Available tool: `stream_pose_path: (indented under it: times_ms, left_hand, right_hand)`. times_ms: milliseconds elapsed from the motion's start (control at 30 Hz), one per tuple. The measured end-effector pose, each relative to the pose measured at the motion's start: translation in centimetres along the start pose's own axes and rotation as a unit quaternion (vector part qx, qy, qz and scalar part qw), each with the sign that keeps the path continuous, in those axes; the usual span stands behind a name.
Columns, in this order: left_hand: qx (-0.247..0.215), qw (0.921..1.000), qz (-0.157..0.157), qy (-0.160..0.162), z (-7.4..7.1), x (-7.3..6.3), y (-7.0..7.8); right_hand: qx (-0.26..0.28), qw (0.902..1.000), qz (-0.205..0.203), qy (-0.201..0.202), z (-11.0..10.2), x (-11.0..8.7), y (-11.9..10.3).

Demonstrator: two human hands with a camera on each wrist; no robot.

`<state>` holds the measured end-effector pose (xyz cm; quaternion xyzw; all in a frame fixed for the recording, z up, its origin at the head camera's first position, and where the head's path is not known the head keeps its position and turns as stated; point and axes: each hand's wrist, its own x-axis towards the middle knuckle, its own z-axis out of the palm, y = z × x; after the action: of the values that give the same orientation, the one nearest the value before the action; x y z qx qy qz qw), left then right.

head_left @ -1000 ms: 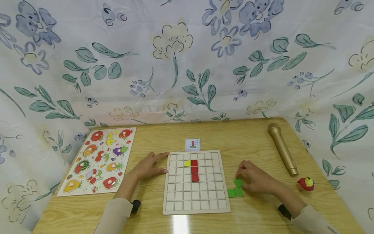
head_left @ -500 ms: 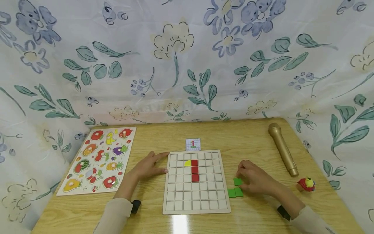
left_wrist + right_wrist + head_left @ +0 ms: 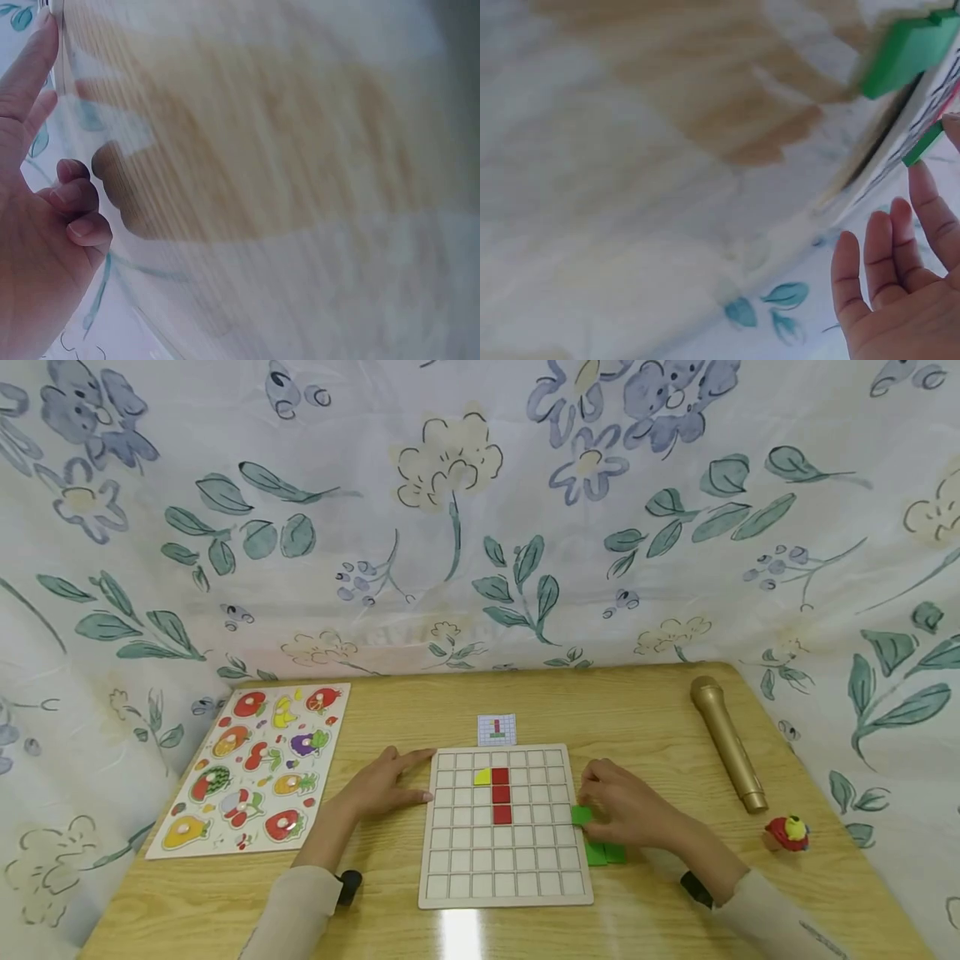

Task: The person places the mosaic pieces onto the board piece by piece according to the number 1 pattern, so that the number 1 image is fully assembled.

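Observation:
My right hand (image 3: 626, 806) pinches a green square tile (image 3: 581, 816) between thumb and index finger, over the right edge of the wooden grid board (image 3: 461, 887). In the right wrist view the same hand (image 3: 911, 277) has the other fingers spread away from the tile. Two more green tiles (image 3: 596, 855) lie on the table beside the board, partly behind the hand. On the grid, three red tiles (image 3: 501, 794) form a column with a yellow curved-edge tile (image 3: 482, 777) at its upper left. My left hand (image 3: 378, 789) touches the board's left edge with index finger and thumb.
A small printed grid card (image 3: 497, 729) lies behind the board. The fruit puzzle board (image 3: 258, 760) is at left. A gold microphone (image 3: 727, 743) and a small red-and-yellow toy (image 3: 787, 832) lie at right. A floral curtain (image 3: 480, 527) hangs behind the table.
My right hand has moved left, bringing a green tile from beside the other two to the board's right edge. The left hand stays at the board's edge.

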<state>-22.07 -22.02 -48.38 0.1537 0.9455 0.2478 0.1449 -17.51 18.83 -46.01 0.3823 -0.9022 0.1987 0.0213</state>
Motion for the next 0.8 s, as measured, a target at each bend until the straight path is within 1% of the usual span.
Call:
stream_pose_path:
  times_ms: [200, 400, 533, 667, 800]
  left_hand:
    - [-0.002, 1.0000, -0.001, -0.001, -0.1, -0.1, 0.1]
    - [-0.003, 1.0000, -0.001, 0.000, -0.2, -0.1, 0.1]
    - [-0.002, 1.0000, 0.001, 0.000, -0.2, -0.1, 0.1]
    - [-0.003, 1.0000, 0.000, -0.001, -0.2, -0.2, 0.2]
    - [-0.005, 1.0000, 0.001, -0.002, -0.2, -0.2, 0.2]
  right_hand:
    - [0.003, 0.9997, -0.011, -0.022, 0.2, 2.0, -1.4]
    - [0.013, 0.9991, -0.011, -0.040, 0.8, 3.5, -2.4]
    - [0.012, 0.9984, -0.015, -0.053, 1.4, 4.0, -2.7]
    - [0.010, 0.9982, -0.026, -0.053, 1.8, 4.4, -3.1]
    - [0.015, 0.9980, -0.024, -0.057, 2.3, 4.7, -3.5]
